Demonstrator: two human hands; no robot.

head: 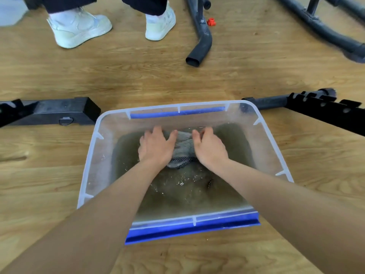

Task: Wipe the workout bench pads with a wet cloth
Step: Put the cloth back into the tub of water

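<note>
A: Left edge first?
B: One black frame section point(49, 113), flat on the floor point(138, 80), just beside the tub's far left corner. Looks dismantled. No bench pad in view anywhere.
A: Then the tub?
B: Clear tub point(90, 153) with blue handles, murky water inside. Set on the floor between the frame pieces, probably to keep the wetting close to the work.
A: Hands?
B: Left hand point(156, 145) down in the tub, fingers curled over the cloth's left side, gripping. Grey cloth point(184, 144) bunched between both hands, near end dipping into the water. Right hand point(210, 149) likewise, fingers bent round the right side. Held from both sides, likely for soaking or wringing.
A: Right of that?
B: Another notched frame section point(316, 107), also on the floor.
A: Stage?
B: Cloth preparation only; wiping not yet begun, by the look.
</note>
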